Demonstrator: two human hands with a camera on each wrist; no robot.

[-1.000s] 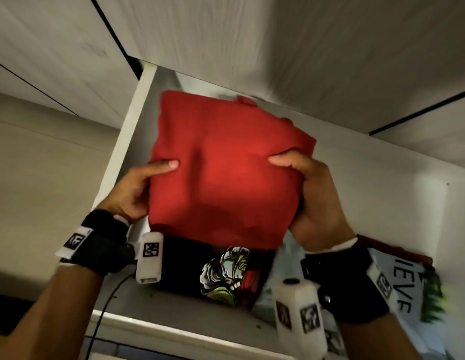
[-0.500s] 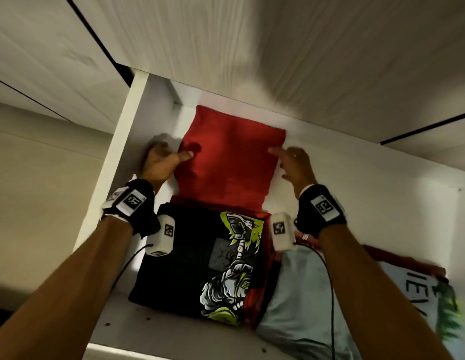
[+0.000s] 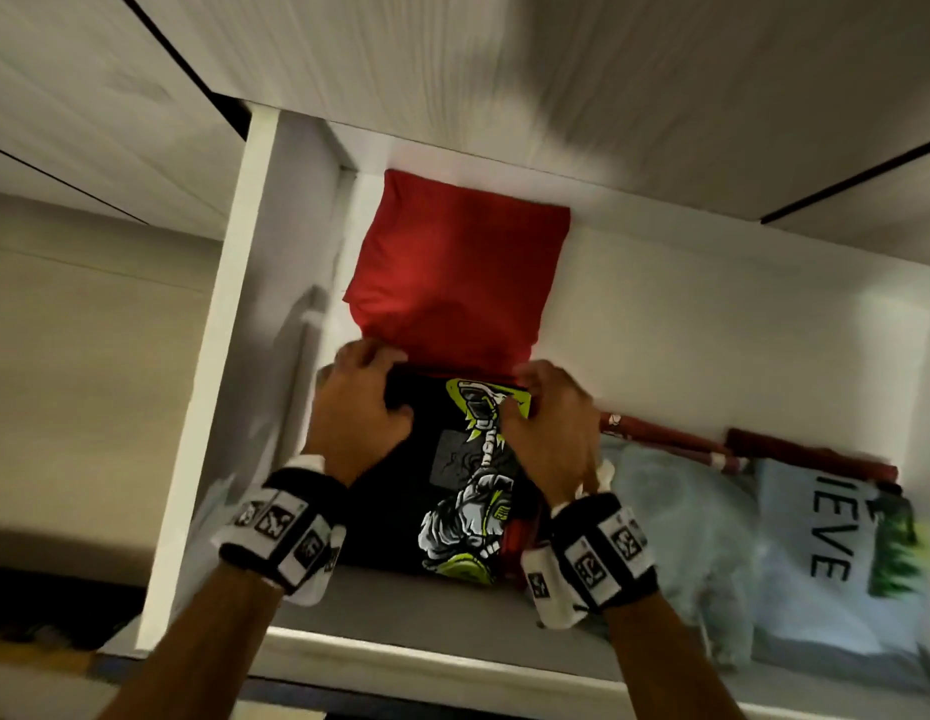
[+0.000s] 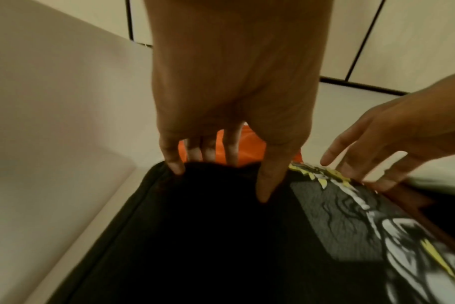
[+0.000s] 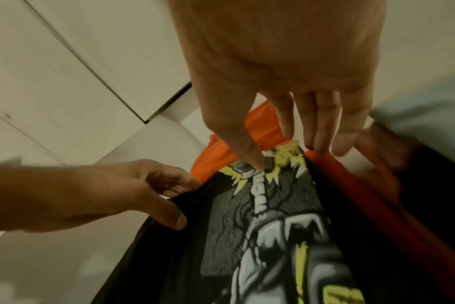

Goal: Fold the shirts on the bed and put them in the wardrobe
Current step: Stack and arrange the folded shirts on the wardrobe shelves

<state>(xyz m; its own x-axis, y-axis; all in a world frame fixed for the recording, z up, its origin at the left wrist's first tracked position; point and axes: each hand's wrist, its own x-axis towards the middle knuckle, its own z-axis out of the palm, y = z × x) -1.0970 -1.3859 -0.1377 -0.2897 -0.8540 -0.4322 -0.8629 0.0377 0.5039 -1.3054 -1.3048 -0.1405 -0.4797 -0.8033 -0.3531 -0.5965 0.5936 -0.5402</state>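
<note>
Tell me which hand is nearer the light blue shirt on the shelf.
Right. The right hand touches the black shirt's far right corner, close beside the light blue shirt; the left hand grips its far left corner, across the black shirt.

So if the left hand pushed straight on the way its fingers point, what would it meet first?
Probably the red shirt, lying just past the edge of the black shirt the left hand grips; depth is unclear.
</note>
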